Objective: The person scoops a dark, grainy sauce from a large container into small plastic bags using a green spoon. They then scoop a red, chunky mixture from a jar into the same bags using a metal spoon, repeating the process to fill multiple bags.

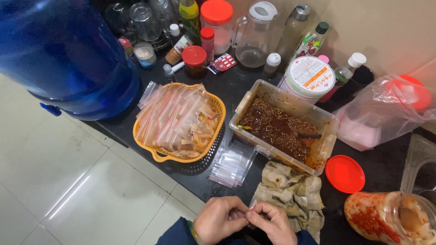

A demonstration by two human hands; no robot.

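- Small clear zip bag (252, 209) pinched at the bottom edge of view, just over the counter's front edge, mostly hidden by fingers.
- Left hand (221, 220) and right hand (272, 223) both curled, fingertips meeting on the bag's edge.
- Looks like opening or sealing the strip; which one, cannot tell.
- Next probably needs a steady pinch along the seam.
- Long axis and facing of the bag: too covered to say.
- Just beyond: crumpled cloth (293, 193), stack of empty bags (232, 164).
- Farther: orange basket (156, 154) of filled bags, tub of dark red sauce (281, 129), red lid (345, 173), jar of pickled vegetables (390, 220).
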